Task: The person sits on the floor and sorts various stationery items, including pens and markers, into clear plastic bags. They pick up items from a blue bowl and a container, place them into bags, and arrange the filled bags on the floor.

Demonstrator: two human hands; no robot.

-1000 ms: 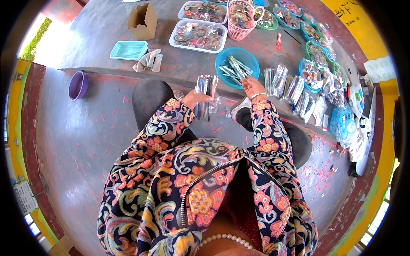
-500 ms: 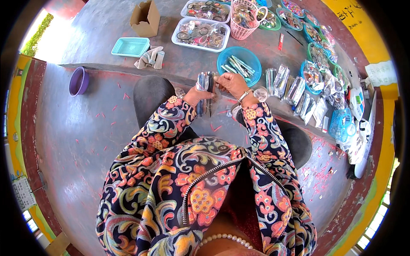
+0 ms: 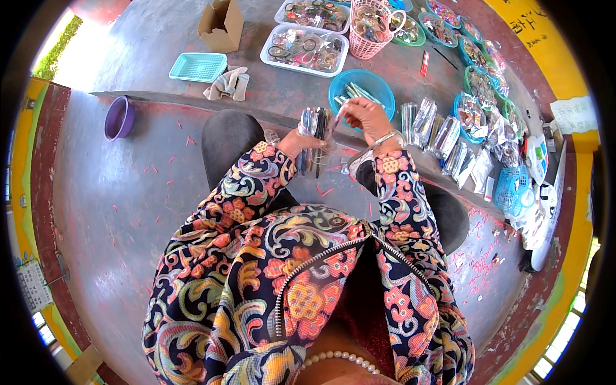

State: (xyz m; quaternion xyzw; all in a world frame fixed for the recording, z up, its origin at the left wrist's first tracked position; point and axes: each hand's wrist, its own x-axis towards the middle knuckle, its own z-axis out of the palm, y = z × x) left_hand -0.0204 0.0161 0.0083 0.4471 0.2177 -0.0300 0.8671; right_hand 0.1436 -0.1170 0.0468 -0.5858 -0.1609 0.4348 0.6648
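The left hand (image 3: pixel 296 141) is clamped around a plastic-wrapped bundle of pens (image 3: pixel 313 123), which stands roughly upright between the knees. The right hand (image 3: pixel 369 119) has thumb and fingertips pinched on a thin translucent strip (image 3: pixel 337 119) at the bundle's right edge — wrapper or pen, I cannot tell — just beside the round blue basin (image 3: pixel 385 88) of pale sticks (image 3: pixel 360 92).

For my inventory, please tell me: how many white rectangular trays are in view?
2: the nearer white tray right of the cardboard box, and the farther white tray just behind it, at the picture's top edge. Others may be hidden.
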